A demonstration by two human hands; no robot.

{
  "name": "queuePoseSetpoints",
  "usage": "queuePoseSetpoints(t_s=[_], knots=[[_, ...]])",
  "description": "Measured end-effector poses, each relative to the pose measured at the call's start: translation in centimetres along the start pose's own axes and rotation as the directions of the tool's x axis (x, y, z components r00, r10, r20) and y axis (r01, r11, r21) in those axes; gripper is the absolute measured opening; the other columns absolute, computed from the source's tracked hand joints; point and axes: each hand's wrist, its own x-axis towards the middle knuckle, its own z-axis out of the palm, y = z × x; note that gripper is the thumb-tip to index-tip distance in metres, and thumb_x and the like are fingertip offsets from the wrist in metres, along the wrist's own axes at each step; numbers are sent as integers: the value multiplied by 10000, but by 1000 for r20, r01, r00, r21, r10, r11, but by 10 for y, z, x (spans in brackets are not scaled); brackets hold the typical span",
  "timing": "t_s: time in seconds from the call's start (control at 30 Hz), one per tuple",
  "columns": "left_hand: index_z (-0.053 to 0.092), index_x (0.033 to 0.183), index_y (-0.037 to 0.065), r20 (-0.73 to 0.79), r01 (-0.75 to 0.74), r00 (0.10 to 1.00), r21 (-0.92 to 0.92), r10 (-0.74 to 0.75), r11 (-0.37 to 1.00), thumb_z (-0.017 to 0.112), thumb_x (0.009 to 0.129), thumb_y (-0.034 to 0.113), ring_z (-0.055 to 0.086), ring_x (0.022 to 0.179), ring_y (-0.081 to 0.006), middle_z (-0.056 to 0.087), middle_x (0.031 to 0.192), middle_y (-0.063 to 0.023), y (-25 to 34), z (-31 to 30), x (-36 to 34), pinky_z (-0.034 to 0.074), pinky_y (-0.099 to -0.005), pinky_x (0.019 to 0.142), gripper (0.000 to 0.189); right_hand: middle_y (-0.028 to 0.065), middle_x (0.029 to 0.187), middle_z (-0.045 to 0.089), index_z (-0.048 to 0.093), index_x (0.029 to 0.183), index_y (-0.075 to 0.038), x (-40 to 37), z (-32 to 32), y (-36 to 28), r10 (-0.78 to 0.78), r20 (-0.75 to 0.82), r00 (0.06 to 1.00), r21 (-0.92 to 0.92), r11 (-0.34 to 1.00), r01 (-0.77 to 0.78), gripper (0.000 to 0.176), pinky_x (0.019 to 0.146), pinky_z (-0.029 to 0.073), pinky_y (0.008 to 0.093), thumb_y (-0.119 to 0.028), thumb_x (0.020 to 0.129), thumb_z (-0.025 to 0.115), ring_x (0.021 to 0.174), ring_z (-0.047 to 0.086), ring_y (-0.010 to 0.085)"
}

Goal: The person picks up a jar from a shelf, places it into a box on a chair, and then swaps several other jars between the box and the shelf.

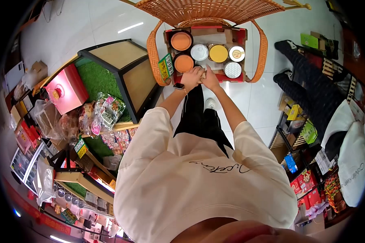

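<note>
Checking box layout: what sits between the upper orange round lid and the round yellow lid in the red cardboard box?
A round white lid sits between the upper orange round lid and the round yellow lid, in the head view.

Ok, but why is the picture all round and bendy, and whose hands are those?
There is no machine here. A person wears a small camera on their head, so you look down over their cream shirt at their own arms. The very wide lens bends everything round. Their left hand, with a watch on its wrist, and their right hand meet at the front edge of a red box on a wicker chair. Inside the box are round tubs, such as an orange lid and a yellow lid. Something small and tan sits between the hands, but I cannot tell what.
</note>
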Motion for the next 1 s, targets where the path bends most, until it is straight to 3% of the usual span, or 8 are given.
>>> queuePoseSetpoints(t_s=[0.13,0.2,0.37,0.5,0.63,0.77,0.87,1.0], knots=[[488,1174,127,48,50,998,-158,-43,986,740,569,145,554,1044,-251,536,1180,-62,-8,4,1,450,-355,877,655,193,1178,532,259,1389,-79,11,6,15,-171,53,984,314,938,146,760,895,440,353,24,692,542,1086,535,292],[500,1163,124,19,119,993,-218,-117,969,748,558,162,562,1033,-253,567,1132,-68,-4,-4,-3,436,-359,898,655,180,1182,532,268,1390,-90,11,0,18,-82,88,993,451,892,34,758,909,433,335,102,677,439,1108,522,264],[527,1146,94,-117,200,957,-403,-267,893,763,553,247,595,971,-257,629,1015,-107,6,-59,-2,420,-369,923,656,166,1237,484,309,1374,-96,-24,-60,-21,-291,28,956,117,951,286,781,986,358,378,35,644,553,1199,426,335],[543,1139,57,30,382,892,-584,-451,716,795,523,307,614,935,-299,634,1002,-155,37,-160,-12,494,-362,801,711,168,1233,482,390,1296,-66,-72,-99,-94,-481,-19,876,-57,876,479,735,1022,324,429,-102,624,684,1252,367,368],[533,1163,39,-72,240,911,-707,-406,665,802,558,201,620,945,-166,645,989,-89,63,-245,-30,481,-297,828,682,175,1282,446,409,1258,-71,-98,-132,-165,-565,-91,820,-43,825,563,786,994,364,401,-152,575,788,1220,415,347],[525,1170,23,-165,159,919,-677,-359,719,785,579,170,613,923,-152,626,1035,-86,104,-326,-55,479,-288,830,662,154,1155,559,443,1239,-82,-129,-152,-247,-619,-95,780,79,776,626,817,894,443,384,-248,534,821,1057,553,330],[514,1186,16,-216,153,875,-725,-432,672,772,599,148,608,900,-163,620,1029,-83,127,-352,-81,481,-298,825,654,165,1160,558,399,1279,-99,-148,-154,-274,-679,-92,728,170,710,684,859,873,457,379,-246,542,816,1057,554,334],[422,1284,16,-248,74,834,-836,-493,544,765,665,143,536,1046,-183,567,1118,-106,172,-378,-123,419,-301,920,719,179,1168,533,266,1346,-109,-192,-163,-296,-678,37,734,301,708,639,955,900,449,367,-229,571,811,1071,554,308]])
